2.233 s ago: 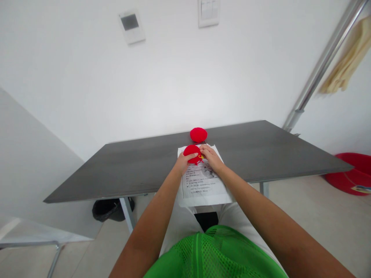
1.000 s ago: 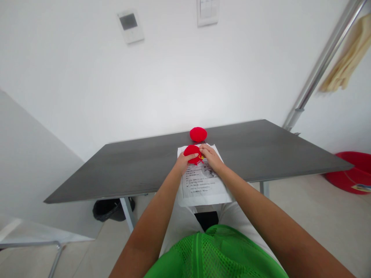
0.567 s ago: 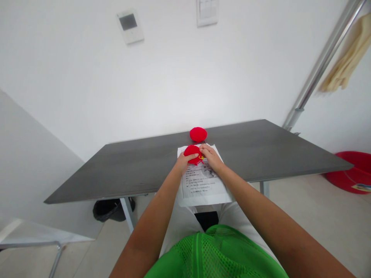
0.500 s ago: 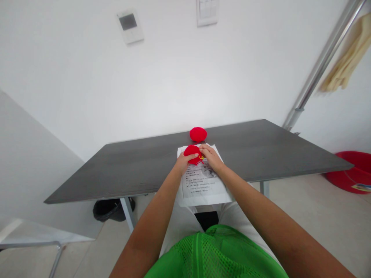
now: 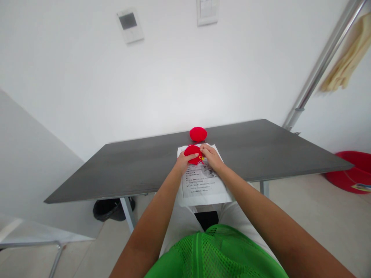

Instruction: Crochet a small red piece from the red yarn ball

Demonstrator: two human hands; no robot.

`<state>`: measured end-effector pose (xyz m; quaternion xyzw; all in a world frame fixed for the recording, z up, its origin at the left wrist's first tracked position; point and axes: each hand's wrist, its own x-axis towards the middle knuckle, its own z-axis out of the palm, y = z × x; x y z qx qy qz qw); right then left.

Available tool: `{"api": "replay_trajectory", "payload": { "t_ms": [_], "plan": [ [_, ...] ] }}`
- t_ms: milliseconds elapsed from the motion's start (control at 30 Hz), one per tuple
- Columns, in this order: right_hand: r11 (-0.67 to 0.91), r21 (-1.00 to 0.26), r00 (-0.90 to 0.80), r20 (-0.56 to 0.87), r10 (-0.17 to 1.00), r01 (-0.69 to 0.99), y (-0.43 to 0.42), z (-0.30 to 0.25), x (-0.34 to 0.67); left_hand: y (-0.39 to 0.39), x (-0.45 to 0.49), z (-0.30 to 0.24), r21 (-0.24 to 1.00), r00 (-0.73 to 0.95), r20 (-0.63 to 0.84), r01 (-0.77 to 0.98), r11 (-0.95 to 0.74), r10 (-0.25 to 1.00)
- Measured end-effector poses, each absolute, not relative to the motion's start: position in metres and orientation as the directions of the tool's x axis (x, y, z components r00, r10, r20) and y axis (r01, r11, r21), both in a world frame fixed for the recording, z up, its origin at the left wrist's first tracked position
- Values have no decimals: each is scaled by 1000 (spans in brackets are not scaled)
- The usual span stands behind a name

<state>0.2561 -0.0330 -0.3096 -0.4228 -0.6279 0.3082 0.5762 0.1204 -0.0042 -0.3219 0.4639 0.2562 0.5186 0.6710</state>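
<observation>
My left hand (image 5: 182,161) grips a round red crochet piece (image 5: 191,151) by its left side, with the thumb lying across the top. A small yellow stitch marker (image 5: 201,158) hangs at the piece's lower right edge, near a short red strand. My right hand (image 5: 211,155) is closed in a pinch against the right edge of the piece; whatever lies between its fingertips is too small to make out. Beneath both hands lies a printed paper sheet (image 5: 203,189), overhanging the table's front edge. Just beyond the sheet rests a ball of red yarn (image 5: 198,134).
The dark grey table (image 5: 133,166) stands against a white wall. On the floor are a black bin (image 5: 108,209) at left and a red tub (image 5: 346,175) at right. Pale yellow gloves (image 5: 348,58) hang on the wall beside a metal pole (image 5: 326,61).
My right fingers have shifted very slightly at the edge of the red crochet piece. The yarn ball and sheet stay where they were.
</observation>
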Motion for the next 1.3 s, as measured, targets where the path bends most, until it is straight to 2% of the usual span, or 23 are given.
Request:
{"api": "replay_trajectory", "payload": {
  "t_ms": [1300],
  "plan": [
    [444, -884, 11, 450, 893, 150, -34, -308, 254, -6, 119, -320, 894, 333, 139, -448, 27, 932]
  ]
}}
